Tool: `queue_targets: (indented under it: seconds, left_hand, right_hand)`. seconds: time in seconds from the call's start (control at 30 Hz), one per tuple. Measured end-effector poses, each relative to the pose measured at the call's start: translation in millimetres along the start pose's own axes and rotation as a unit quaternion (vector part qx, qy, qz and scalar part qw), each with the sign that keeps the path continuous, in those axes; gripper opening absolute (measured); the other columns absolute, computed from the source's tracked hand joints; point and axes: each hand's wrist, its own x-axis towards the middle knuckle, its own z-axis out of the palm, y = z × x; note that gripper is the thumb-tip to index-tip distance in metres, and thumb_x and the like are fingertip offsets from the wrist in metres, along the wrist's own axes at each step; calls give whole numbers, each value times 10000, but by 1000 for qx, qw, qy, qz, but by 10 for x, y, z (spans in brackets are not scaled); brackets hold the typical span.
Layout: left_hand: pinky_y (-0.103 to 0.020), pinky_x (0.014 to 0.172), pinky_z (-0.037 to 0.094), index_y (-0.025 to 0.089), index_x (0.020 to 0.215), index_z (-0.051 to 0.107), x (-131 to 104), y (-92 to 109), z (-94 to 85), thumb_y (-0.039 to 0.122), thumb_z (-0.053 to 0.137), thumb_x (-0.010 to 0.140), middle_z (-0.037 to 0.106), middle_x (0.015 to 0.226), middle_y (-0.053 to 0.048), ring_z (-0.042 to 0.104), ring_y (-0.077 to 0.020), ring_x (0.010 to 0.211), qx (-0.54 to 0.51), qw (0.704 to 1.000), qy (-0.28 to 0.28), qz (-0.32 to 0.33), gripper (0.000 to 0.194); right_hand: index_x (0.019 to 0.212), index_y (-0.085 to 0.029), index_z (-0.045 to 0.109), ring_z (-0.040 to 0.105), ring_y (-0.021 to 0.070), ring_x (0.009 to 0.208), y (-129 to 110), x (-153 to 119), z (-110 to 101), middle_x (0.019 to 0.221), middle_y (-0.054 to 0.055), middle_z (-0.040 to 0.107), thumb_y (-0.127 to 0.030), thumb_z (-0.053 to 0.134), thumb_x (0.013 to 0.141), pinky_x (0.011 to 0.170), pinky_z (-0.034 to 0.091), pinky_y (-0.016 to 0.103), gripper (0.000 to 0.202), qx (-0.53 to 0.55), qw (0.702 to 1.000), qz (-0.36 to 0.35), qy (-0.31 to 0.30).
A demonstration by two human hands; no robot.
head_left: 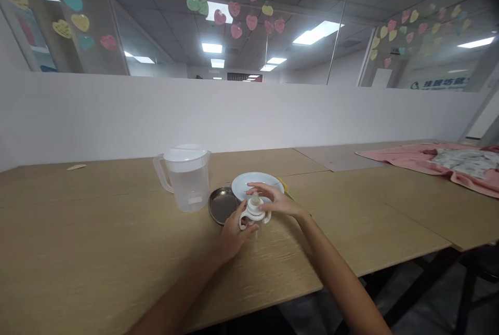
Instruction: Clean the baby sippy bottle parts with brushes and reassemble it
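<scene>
A baby bottle with a white collar, white side handles and a clear nipple stands upright between my hands, above the wooden table. My left hand is wrapped round its body and left handle. From the right, my right hand curves over the top, thumb and fingers at the white collar around the nipple. Just behind the bottle is a white plate, partly covered by my right hand. A round dark metal tray lies to the left, its right edge hidden by my left hand.
A lidded translucent pitcher stands left of the tray. Something yellow shows beside the plate. Pink cloth with a patterned garment lies at the far right. A low white wall runs behind the table, whose front edge is near.
</scene>
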Motion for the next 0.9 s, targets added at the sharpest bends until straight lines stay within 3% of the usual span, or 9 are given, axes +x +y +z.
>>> queue_targets:
  seconds: [0.07, 0.17, 0.23, 0.37, 0.43, 0.57, 0.73, 0.9]
  left_hand:
    - [-355, 841, 435, 189, 1370, 364, 1, -13, 2, 397, 632, 760, 613, 1083, -72, 554, -211, 879, 4, 1000, 9, 1, 699]
    - [-381, 854, 433, 182, 1365, 372, 1, -46, 4, 382, 640, 751, 632, 1015, -70, 568, -225, 883, 10, 1000, 14, -10, 699]
    - [-392, 885, 424, 181, 1365, 372, 0, -61, 8, 368, 652, 741, 628, 1056, -77, 570, -237, 936, 10, 1000, 18, -11, 708]
    - [-380, 899, 428, 187, 1340, 406, -4, -39, 8, 348, 672, 726, 593, 1178, -92, 556, -247, 1020, -1, 1000, 29, 8, 688]
    - [-364, 874, 440, 197, 1320, 427, -9, -7, -1, 352, 665, 736, 611, 1149, -78, 569, -235, 988, -3, 1000, 20, 15, 649]
    - [-341, 816, 454, 184, 1299, 444, -21, 56, -24, 368, 649, 751, 629, 1086, -63, 581, -215, 896, 9, 1000, 15, 11, 614]
    - [-356, 855, 444, 177, 1312, 426, -10, 51, -24, 355, 655, 745, 632, 1087, -66, 579, -227, 939, 1, 1000, -5, 4, 637]
    - [-363, 895, 438, 169, 1357, 384, -14, 31, -12, 352, 663, 733, 616, 1164, -83, 569, -244, 1010, -4, 1000, 11, -23, 707]
  right_hand:
    - [1386, -326, 311, 486, 225, 1169, 3, -24, -7, 1285, 65, 510, -311, 755, 648, 987, 366, 403, 862, -23, 999, 7, -33]
    - [1405, -326, 254, 452, 225, 1214, 55, -30, -92, 1286, 76, 503, -324, 742, 670, 1033, 312, 437, 883, 20, 999, -35, -10]
    - [1394, -309, 289, 432, 221, 1237, 78, -28, -143, 1284, 82, 508, -339, 724, 694, 1063, 265, 449, 825, 52, 997, -58, -6]
    - [1339, -268, 403, 432, 223, 1242, 38, -27, -105, 1299, 90, 506, -293, 792, 617, 1076, 267, 428, 821, 55, 992, -25, -108]
    - [1262, -252, 499, 442, 222, 1233, -3, -22, -42, 1278, 77, 528, -266, 812, 580, 1077, 282, 408, 750, 24, 993, -11, -118]
    - [1113, -231, 609, 513, 213, 1153, -66, -13, 35, 1183, 51, 599, -243, 792, 596, 1052, 330, 393, 549, -9, 998, -14, -58]
    - [1209, -222, 550, 616, 210, 969, -71, -30, 21, 1034, 57, 673, -252, 777, 607, 868, 485, 372, 644, 102, 994, 20, -36]
    - [1164, -222, 569, 643, 196, 902, -45, -12, -7, 973, 40, 688, -203, 792, 578, 806, 508, 321, 627, 193, 976, -5, 103]
